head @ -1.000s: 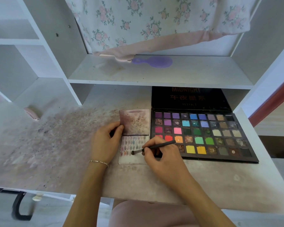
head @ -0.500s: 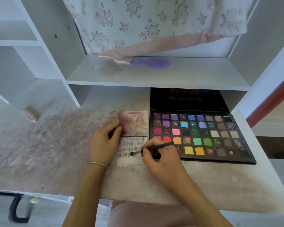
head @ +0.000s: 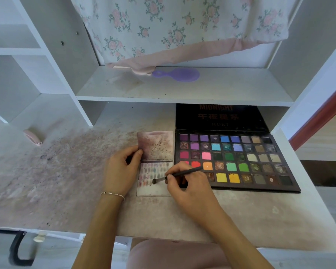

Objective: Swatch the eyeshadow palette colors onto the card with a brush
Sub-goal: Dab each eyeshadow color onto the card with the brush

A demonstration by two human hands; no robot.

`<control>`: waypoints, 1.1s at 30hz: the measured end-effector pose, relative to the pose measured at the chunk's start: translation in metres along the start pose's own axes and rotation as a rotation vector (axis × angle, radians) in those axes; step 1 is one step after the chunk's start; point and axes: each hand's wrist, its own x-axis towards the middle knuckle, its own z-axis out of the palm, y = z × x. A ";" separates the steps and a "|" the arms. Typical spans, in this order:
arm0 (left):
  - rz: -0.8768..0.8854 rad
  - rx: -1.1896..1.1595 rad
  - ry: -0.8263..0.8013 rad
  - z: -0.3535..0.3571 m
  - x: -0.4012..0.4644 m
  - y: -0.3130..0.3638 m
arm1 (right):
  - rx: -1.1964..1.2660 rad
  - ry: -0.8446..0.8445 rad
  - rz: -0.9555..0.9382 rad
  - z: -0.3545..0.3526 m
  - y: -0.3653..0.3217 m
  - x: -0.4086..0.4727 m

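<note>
A large black eyeshadow palette [head: 235, 160] lies open on the desk with several rows of coloured pans, its lid propped up behind. Left of it lies a folded white card [head: 153, 189]; its lower half carries rows of small colour swatches, its upper half is smudged purple. My left hand [head: 122, 169] presses the card's left edge, thumb on the fold. My right hand [head: 184, 183] grips a thin dark brush [head: 175, 174], whose tip touches the card's lower half beside the swatches.
The desk top [head: 56, 181] is stained with powder to the left. A white shelf [head: 182, 88] above holds a purple hairbrush [head: 178, 74], and flowered fabric [head: 173, 26] hangs behind it. A pink object [head: 32, 136] lies at far left.
The brush tip has stayed on the card's lower half with only slight shifts. The left hand has kept its hold on the card.
</note>
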 end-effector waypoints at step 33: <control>0.000 -0.005 0.015 0.000 0.001 0.000 | 0.223 0.244 -0.076 -0.012 0.004 -0.007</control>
